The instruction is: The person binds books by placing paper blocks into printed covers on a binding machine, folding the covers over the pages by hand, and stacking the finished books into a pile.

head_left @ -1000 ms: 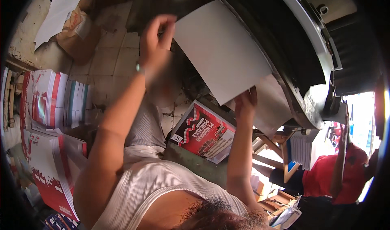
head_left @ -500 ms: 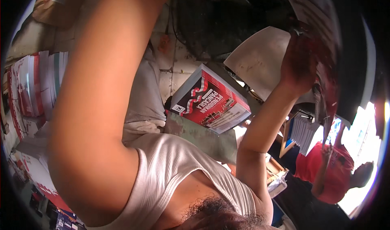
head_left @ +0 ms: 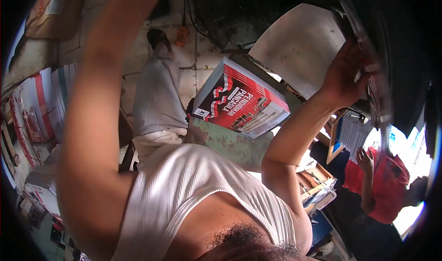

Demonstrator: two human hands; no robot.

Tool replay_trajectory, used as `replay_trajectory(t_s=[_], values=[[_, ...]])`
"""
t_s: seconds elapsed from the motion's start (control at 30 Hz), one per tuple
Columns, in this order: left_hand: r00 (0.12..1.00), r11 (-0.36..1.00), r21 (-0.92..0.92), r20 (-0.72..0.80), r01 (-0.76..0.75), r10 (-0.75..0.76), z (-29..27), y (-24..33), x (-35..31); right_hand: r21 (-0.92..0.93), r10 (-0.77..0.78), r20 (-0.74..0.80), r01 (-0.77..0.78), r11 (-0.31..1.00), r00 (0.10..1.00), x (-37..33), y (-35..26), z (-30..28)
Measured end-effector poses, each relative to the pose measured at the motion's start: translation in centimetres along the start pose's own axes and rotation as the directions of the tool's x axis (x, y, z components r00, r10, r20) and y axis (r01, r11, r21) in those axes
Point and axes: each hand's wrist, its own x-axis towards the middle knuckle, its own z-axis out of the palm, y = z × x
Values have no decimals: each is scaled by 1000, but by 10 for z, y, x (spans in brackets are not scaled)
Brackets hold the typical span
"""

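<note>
My left forearm (head_left: pixel 108 44) runs up past the upper edge, so the left hand is out of view. At the upper right, my right hand (head_left: pixel 343 79) is closed at the edge of a dark, reddish sheet-like thing (head_left: pixel 375 83). Its fingertips are in shadow, and I cannot make out what it is. Between my arms, a stack of identical red, black and white paperback books (head_left: pixel 244 104) lies on a worn green surface (head_left: pixel 225 141). It touches neither hand.
Beyond the stack is a pale, curved panel (head_left: pixel 299 44). Book stacks (head_left: pixel 41 104) line the left side. A wooden tray (head_left: pixel 315 180) stands at the lower right, near a blue-and-wood frame (head_left: pixel 338 136). A person in a red top (head_left: pixel 386 182) is further right.
The left forearm has swung left, and its hand remains out of view. My right hand now shows more clearly at the dark edge. The person in red has raised a hand.
</note>
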Motion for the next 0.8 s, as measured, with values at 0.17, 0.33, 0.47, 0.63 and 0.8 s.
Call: replay_trajectory(t_s=[0.17,0.33,0.47,0.63,0.8], values=[[863,661,-622,499,419,-78,22,107,-214,-118,-7,108,19,993,994,7,-28,7],[515,273,-514,854,813,74,60,139,-312,-152,-194,79,205,967,978,17,-40,-13],[401,307,-376,916,874,-20,64,145,-321,-179,-76,16,77,981,997,23,-94,-47],[484,307,-427,863,850,-141,46,164,-329,-197,-197,-64,182,964,978,-35,-115,-138],[541,300,-480,823,824,-170,12,195,-319,-337,-213,-425,64,939,880,-92,-116,-187]])
